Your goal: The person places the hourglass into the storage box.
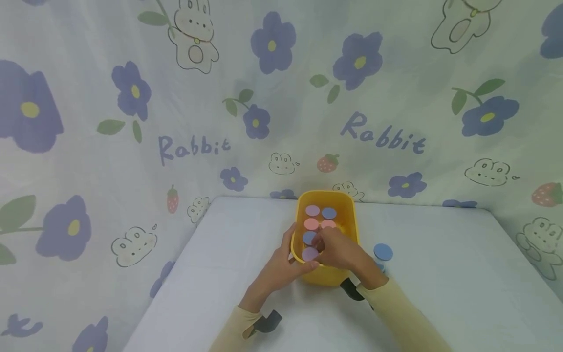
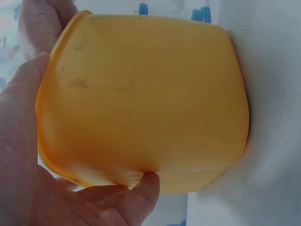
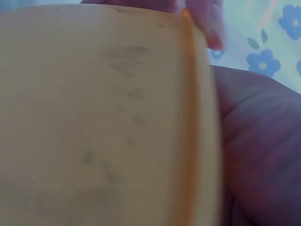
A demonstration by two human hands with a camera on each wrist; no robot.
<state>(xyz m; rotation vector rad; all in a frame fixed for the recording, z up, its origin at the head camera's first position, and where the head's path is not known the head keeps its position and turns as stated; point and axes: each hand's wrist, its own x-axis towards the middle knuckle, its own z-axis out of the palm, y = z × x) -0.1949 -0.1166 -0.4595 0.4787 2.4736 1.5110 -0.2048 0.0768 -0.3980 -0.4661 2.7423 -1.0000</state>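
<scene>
A yellow bin (image 1: 326,277) stands on the table with several round discs inside, in two rows: purple (image 1: 313,210), pink (image 1: 311,224) and blue (image 1: 329,213). My left hand (image 1: 281,266) grips the bin's near left corner, thumb along the rim and fingers against the side wall (image 2: 141,94). My right hand (image 1: 338,247) reaches over the rim, its curled fingers beside a blue disc (image 1: 308,237) and above a purple disc (image 1: 310,253). I cannot tell whether those fingers pinch a disc. In the right wrist view the bin's wall (image 3: 94,117) hides the fingertips.
To the right of the bin a blue disc (image 1: 383,252) is on the white table (image 1: 440,274), with another blue piece (image 1: 381,268) partly behind my right forearm. A curtain (image 1: 299,88) printed with flowers and rabbits hangs along the table's back and left sides.
</scene>
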